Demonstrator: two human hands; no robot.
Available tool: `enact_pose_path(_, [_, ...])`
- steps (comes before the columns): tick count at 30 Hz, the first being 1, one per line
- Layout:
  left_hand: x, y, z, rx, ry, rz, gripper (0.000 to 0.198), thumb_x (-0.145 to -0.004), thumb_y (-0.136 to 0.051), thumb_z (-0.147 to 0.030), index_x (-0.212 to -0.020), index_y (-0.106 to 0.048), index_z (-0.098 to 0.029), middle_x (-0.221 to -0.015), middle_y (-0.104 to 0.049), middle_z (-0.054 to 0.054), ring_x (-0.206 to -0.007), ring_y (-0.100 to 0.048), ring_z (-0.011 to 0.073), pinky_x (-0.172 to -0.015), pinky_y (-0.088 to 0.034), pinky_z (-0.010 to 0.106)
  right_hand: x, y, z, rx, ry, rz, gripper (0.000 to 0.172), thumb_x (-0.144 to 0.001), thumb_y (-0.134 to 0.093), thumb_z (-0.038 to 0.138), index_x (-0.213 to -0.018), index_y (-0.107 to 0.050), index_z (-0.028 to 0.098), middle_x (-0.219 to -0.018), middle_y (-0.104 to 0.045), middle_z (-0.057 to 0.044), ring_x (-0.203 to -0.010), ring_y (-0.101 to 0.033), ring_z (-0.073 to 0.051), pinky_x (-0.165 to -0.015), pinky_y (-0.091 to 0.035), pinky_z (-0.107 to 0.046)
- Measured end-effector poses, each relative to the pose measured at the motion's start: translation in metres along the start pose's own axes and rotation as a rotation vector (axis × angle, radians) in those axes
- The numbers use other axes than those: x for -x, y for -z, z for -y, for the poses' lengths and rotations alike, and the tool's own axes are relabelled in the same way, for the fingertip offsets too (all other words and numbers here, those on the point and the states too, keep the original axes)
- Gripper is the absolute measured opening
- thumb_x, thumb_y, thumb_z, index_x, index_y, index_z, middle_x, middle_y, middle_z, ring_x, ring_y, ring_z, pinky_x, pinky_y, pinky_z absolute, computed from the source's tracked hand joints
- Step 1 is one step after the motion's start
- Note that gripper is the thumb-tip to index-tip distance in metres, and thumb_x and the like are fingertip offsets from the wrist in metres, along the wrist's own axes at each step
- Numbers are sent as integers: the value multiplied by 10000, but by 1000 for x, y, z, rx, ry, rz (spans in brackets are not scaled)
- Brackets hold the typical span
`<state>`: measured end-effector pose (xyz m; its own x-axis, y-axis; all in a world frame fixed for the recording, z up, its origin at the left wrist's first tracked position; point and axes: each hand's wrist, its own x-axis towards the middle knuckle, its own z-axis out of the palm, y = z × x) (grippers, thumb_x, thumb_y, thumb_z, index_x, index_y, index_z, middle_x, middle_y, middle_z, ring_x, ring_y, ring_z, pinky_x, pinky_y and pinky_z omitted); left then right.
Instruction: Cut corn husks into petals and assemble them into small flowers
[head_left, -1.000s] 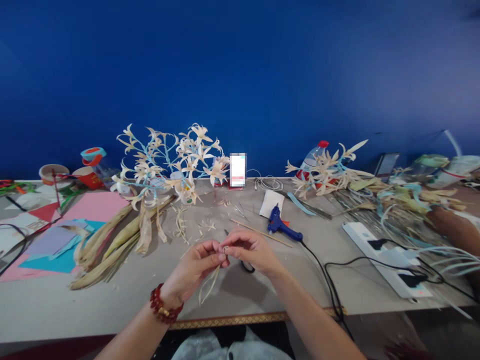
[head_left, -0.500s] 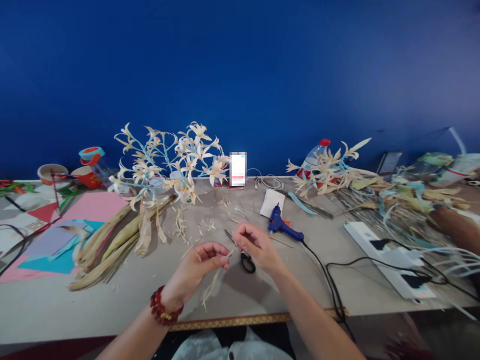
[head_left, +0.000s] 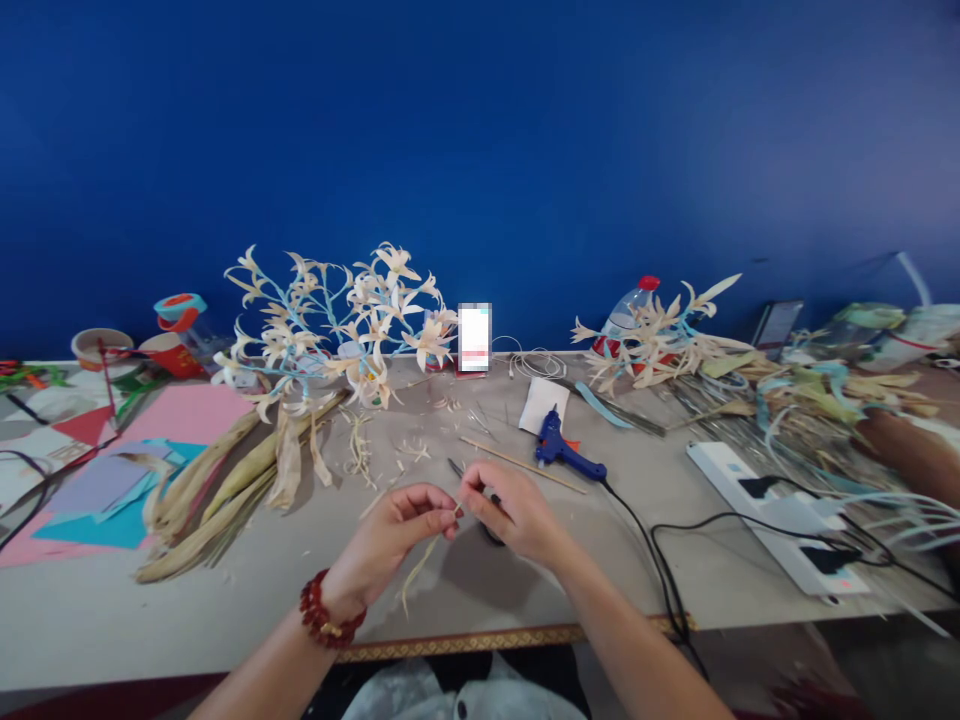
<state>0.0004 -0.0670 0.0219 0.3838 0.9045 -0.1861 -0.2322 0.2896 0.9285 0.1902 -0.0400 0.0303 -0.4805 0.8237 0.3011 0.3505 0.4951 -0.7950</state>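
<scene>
My left hand [head_left: 416, 520] pinches a thin pale strip of dried husk [head_left: 417, 578] between thumb and fingertips, and its loose end hangs below toward the table. Close against it, my right hand [head_left: 510, 505] is closed in a pinch at the upper end of the same strip; the fingertips of both hands almost touch. Behind and partly under my right hand lie scissors [head_left: 493, 535], mostly covered. A thin wooden stick [head_left: 525, 466] rests just beyond my right hand. The blue glue gun [head_left: 566, 450] lies to its right on a white pad [head_left: 541, 402].
Cream husk flowers [head_left: 322, 320] stand at the back left, others [head_left: 660, 345] at the right. Dried husks [head_left: 225, 500] and coloured paper [head_left: 97, 520] lie left. A white power strip [head_left: 776, 530] with black cords is on the right, near another person's hand [head_left: 900, 450].
My right hand has moved slightly down and left, closer to the left fingertips, covering more of the scissors. The strip's hanging end has shifted a little left.
</scene>
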Motion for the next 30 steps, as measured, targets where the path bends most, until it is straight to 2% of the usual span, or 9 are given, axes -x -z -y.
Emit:
enact_pose_path(5, [1,-4,-3,-122,-55,-28,158,-781,-701,-307,-749,-672,-155,-688,-634,21,-683,-544,136,-693,-408,237,0,-9,-5,186,18,-49,315,-948,-450,341,-682,-551,205,-598,-517,11,-562,-432,-138,-554,-247,-263])
enact_pose_path(7, [2,-6,-5,-133,-55,-45,163,-771,-707,-308,-728,-663,-157,-669,-624,16,-667,-540,136,-677,-409,233,0,-9,-9,181,15,-44,401,-958,-429,378,-610,-521,201,-552,-473,17,-533,-400,-133,-537,-225,-269])
enact_pose_path(9, [2,-7,-6,-123,-44,-58,166,-762,-714,-313,-730,-664,-158,-658,-620,15,-655,-538,137,-669,-412,231,1,-6,-11,99,15,-19,451,-974,-382,417,-609,-533,201,-554,-483,16,-542,-422,-134,-547,-249,-265])
enact_pose_path(14, [3,-5,-6,-82,-5,-28,187,-756,-715,-340,-744,-676,-158,-674,-635,24,-654,-544,137,-667,-411,229,2,4,-3,-90,24,89,226,-919,-519,419,-901,-623,219,-780,-619,-8,-719,-542,-166,-641,-351,-257])
enact_pose_path(17, [3,-5,-6,-72,7,-21,181,-751,-721,-336,-737,-675,-161,-668,-642,19,-648,-543,132,-668,-405,230,2,6,3,-80,59,74,218,-938,-489,348,-822,-614,213,-761,-601,-7,-716,-526,-161,-669,-353,-263])
enact_pose_path(21, [3,-6,-8,-132,-12,-9,184,-763,-709,-336,-741,-663,-160,-667,-639,15,-655,-539,130,-674,-404,236,2,4,3,30,47,50,230,-942,-463,307,-762,-562,205,-687,-537,12,-644,-471,-140,-611,-306,-255])
enact_pose_path(25, [4,-4,-7,-253,-69,-41,178,-779,-689,-332,-741,-656,-162,-664,-628,9,-660,-540,135,-662,-400,235,2,-2,-3,121,15,-29,334,-952,-438,319,-643,-486,200,-588,-439,31,-567,-409,-127,-553,-248,-264])
enact_pose_path(28, [5,-3,-5,-301,-103,-64,168,-797,-671,-322,-742,-652,-165,-664,-625,5,-667,-540,135,-664,-396,231,2,-2,-5,98,4,-47,434,-962,-424,358,-557,-432,198,-523,-364,39,-518,-355,-121,-525,-226,-270])
enact_pose_path(30, [4,-3,-4,-290,-90,-57,171,-801,-666,-322,-741,-645,-163,-654,-616,0,-655,-531,129,-657,-394,228,2,0,-3,27,0,-23,415,-960,-426,390,-599,-497,200,-541,-426,28,-540,-391,-127,-526,-254,-262])
